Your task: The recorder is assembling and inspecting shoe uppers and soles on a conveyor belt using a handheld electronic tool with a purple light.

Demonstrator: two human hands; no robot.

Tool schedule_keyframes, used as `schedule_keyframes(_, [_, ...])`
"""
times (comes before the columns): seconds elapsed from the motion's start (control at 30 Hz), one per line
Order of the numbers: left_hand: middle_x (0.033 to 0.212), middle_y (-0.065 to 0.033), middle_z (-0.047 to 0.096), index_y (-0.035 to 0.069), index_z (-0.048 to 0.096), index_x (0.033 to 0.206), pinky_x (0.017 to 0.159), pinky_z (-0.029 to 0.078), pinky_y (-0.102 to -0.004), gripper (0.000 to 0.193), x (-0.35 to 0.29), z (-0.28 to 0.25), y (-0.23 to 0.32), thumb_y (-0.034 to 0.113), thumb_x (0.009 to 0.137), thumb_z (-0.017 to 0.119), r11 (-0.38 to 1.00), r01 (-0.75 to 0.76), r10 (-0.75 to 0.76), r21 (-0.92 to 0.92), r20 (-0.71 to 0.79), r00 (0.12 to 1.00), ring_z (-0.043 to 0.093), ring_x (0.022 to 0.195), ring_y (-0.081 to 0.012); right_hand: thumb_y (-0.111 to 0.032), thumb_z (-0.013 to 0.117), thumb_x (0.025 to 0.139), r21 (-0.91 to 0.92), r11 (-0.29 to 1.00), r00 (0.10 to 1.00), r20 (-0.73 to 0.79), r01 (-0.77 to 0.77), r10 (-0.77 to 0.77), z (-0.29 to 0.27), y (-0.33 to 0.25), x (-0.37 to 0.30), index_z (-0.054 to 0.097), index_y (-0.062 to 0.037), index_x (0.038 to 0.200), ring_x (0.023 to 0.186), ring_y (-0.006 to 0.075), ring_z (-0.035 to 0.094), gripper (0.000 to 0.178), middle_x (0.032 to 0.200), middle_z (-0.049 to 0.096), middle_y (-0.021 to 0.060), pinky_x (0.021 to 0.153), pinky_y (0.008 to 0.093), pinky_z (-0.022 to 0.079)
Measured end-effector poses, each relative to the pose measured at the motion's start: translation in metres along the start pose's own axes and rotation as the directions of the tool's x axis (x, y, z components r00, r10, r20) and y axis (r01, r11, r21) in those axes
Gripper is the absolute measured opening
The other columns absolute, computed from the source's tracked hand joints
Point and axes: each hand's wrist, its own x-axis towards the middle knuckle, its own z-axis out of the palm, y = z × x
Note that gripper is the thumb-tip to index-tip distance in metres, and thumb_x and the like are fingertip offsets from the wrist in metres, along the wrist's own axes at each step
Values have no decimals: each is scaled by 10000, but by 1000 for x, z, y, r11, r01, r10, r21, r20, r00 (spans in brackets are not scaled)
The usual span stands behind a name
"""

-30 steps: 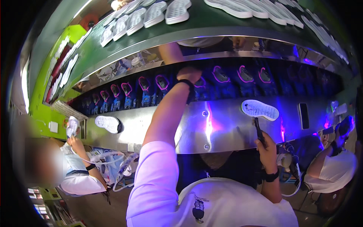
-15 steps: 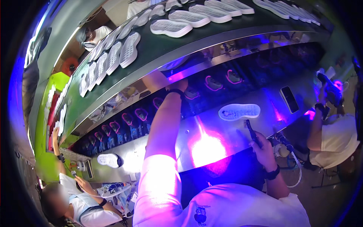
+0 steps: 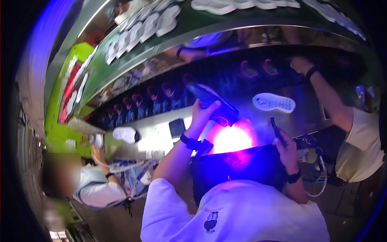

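One view: head cam, left fisheye of a worn pair. Faces down over shirt (image 3: 254, 205); left hand (image 3: 201, 117), right hand (image 3: 286, 149) close, bench (image 3: 159, 139) beyond.

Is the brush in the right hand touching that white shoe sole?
Apart: the head view shows metal bench between the dark brush and the white shoe sole.

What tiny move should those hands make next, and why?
Perhaps the left hand should ease the dark, pink-lined shoe toward the slim black brush-like tool: the right hand holds that tool, but a gap separates the two, and the long white textured sole lies untouched.
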Motion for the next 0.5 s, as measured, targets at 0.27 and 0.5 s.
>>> schedule_keyframes(0.27, [1364, -213, 562, 49, 552, 1378, 1084, 445, -521, 780, -140, 7, -5, 309, 720, 882, 448, -583, 605, 678, 250, 756, 540, 1291, -389, -68, 676, 961, -178, 931, 943, 157, 318, -292, 37, 2, 14, 627, -7, 1363, 1063, 143, 658, 409, 1206, 710, 104, 954, 283, 510])
schedule_keyframes(0.5, [1381, -255, 547, -69, 477, 1393, 1202, 280, -610, 828, -197, 14, -36, 364, 775, 819, 377, -622, 535, 686, 387, 751, 486, 1379, -424, -93, 692, 956, -158, 984, 952, 304, 80, -28, 72, 12, 16, 649, -44, 1350, 1008, 151, 676, 399, 1189, 732, 114, 896, 320, 534])
